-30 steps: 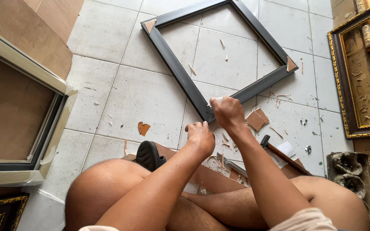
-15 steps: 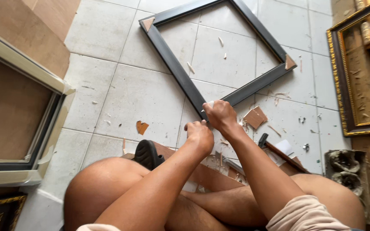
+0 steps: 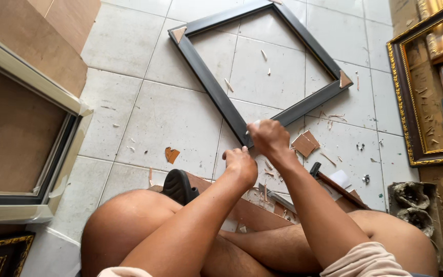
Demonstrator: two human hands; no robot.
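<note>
Dark frame (image 3: 208, 77): flat on tiled floor (image 3: 149, 118), near corner under both hands. Right hand (image 3: 268, 137): fingers curled on that corner, gripping a small pale item, kind unclear. Left hand (image 3: 241, 163): fingers closed, just beside. Hammer (image 3: 334, 182) right of forearm; gold frame (image 3: 411, 102) at far right.

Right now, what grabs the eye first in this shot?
The dark square frame lying flat on the pale floor tiles, with small tan triangles at its visible corners. Both hands meet at its near corner: the right hand on top of the corner, the left hand just below it. Next, the gold ornate frame at the right edge and wood scraps scattered over the tiles around a hammer by the right forearm.
</note>
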